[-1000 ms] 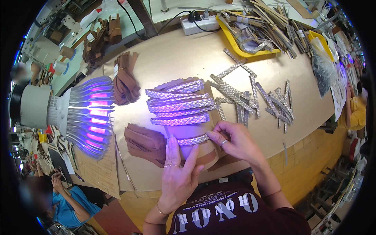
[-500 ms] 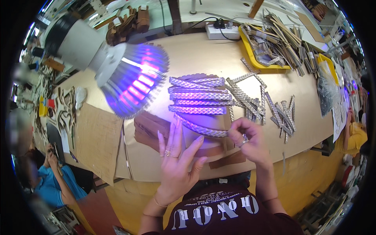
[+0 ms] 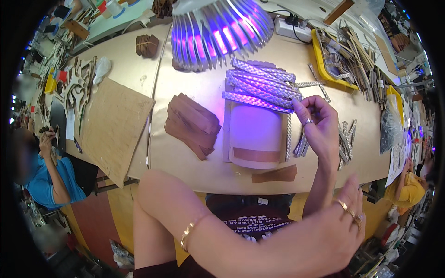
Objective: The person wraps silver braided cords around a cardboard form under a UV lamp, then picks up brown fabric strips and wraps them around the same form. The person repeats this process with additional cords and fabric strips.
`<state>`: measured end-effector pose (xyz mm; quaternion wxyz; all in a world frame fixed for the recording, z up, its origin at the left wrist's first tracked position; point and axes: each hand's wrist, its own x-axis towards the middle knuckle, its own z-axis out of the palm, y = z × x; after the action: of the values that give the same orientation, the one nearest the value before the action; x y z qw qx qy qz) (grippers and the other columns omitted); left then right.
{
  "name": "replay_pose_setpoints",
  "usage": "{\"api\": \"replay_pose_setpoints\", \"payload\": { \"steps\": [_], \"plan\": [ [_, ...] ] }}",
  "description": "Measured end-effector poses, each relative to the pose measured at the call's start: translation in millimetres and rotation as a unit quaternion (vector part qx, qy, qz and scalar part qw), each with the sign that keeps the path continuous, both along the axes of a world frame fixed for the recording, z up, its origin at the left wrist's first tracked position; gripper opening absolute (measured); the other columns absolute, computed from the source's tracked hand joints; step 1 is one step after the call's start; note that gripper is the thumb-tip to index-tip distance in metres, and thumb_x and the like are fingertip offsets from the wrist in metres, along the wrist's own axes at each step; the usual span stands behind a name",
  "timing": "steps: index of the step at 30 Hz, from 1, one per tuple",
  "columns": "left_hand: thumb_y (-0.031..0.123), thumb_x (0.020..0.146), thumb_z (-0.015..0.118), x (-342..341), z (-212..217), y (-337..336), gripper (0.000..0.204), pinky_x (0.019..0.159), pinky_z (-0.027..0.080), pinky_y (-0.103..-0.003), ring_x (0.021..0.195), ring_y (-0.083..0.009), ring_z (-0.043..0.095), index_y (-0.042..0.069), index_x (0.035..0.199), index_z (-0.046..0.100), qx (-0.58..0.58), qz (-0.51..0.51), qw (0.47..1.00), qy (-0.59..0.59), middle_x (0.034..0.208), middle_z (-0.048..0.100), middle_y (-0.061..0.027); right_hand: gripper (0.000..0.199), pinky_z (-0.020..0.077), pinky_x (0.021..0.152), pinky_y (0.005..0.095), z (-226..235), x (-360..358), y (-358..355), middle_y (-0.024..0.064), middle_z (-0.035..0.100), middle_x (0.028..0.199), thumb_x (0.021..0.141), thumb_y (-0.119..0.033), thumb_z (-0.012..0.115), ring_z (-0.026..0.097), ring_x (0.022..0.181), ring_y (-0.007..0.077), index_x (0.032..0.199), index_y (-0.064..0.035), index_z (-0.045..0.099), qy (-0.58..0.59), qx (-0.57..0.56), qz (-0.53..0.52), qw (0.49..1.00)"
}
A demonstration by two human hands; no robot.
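Several silvery braided straps [image 3: 259, 83] lie side by side across the upper part of a curved tan form [image 3: 255, 127] on the table. My right hand [image 3: 322, 126] pinches the right end of the lowest strap between thumb and forefinger. My left arm crosses low in front of me to the right. At its end my left hand [image 3: 336, 227], with rings on it, is off the table near my right forearm, its fingers stretched out and slightly blurred. A brown strip [image 3: 256, 154] runs across the form's near end. Purple light falls on straps and form.
A finned lamp [image 3: 222, 34] hangs over the far side. Brown leather pieces [image 3: 192, 126] lie left of the form, a brown scrap [image 3: 274, 174] near the edge. A yellow tray [image 3: 327, 69] stands at the back right. A cardboard sheet [image 3: 113, 132] is at left; co-workers sit at both sides.
The strap bowed below the row now lies against it. My left hand has left the form and swung right and nearer. My view has shifted, and the lamp appears further right and higher.
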<state>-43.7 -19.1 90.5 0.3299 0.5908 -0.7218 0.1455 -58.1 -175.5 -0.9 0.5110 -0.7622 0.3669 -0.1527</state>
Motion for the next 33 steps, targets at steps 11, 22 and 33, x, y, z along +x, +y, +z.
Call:
{"api": "replay_pose_setpoints", "payload": {
  "steps": [11, 22, 33],
  "plan": [
    [0.020, 0.084, 0.052, -20, 28, 26, 0.040, 0.107, 0.037, -0.046, 0.109, -0.0329, 0.060, -0.006, 0.112, 0.061, 0.130, -0.058, 0.990, -0.020, 0.113, 0.065, -0.0207, 0.025, 0.0450, 0.064, 0.0289, 3, -34, 53, 0.0071, 0.056, 0.082, 0.078, -0.017, 0.078, 0.055, 0.073, 0.0170, 0.090, -0.0015, 0.062, -0.036, -0.245, 0.156, 0.956],
    [0.022, 0.086, 0.048, -4, 33, 29, 0.045, 0.111, 0.033, -0.048, 0.116, -0.0361, 0.056, -0.005, 0.120, 0.057, 0.175, -0.086, 0.980, -0.028, 0.120, 0.062, -0.0230, 0.026, 0.0402, 0.074, 0.0350, 13, -32, 58, 0.0028, 0.059, 0.085, 0.081, -0.024, 0.075, 0.060, 0.072, 0.0244, 0.092, -0.0067, 0.060, 0.022, -0.162, 0.193, 0.967],
    [0.023, 0.089, 0.045, -1, 36, 37, 0.045, 0.113, 0.031, -0.049, 0.120, -0.0377, 0.055, -0.003, 0.125, 0.056, 0.250, -0.120, 0.957, -0.080, 0.123, 0.060, -0.0231, 0.021, 0.0457, 0.078, 0.0339, 5, -49, 33, 0.0080, 0.063, 0.092, 0.077, -0.011, 0.077, 0.060, 0.085, 0.0229, 0.090, -0.0029, 0.062, 0.018, -0.343, 0.041, 0.938]
  ]
}}
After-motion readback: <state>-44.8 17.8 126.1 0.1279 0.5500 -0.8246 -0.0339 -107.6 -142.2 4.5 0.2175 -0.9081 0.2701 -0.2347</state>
